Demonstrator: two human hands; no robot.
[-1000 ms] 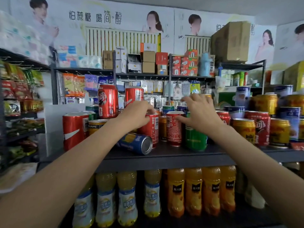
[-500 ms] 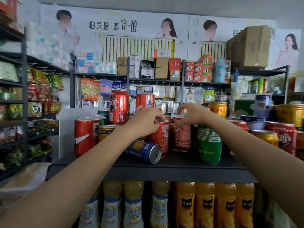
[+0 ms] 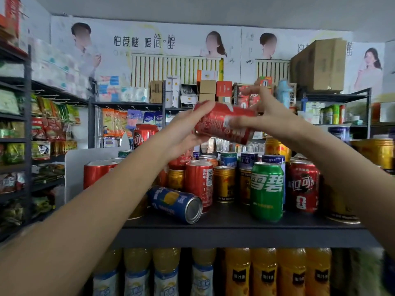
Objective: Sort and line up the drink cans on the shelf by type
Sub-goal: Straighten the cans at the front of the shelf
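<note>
While packed racks of snacks, tissue packs and cardboard boxes line the walls under big posters, dark shelf [image 3: 235, 226] up front, crowded with upright cans in a jumble of types. Green can [image 3: 267, 192] near the front edge, right of centre; red cola can [image 3: 303, 189] just beside it on the right; gold cans [image 3: 224, 184] and a tall red can [image 3: 199, 184] to its left; blue-topped cans behind. One blue can [image 3: 176, 204] lying on its side at the front edge, base toward the camera. Orange and yellow drink bottles [image 3: 265, 272] in a row on the level below.

Up above all that, clear of the shelf, a red can [image 3: 224, 123] tipped nearly horizontal between both hands. Left hand [image 3: 181, 135] under and around its left end, thumb up over the top, fingers curled round the body. Right hand [image 3: 267, 118] at its right end, thumb across the can's front, fingers spread behind the far end and blurred. Both grips clamped on this one can, forearms reaching in from the lower corners.
</note>
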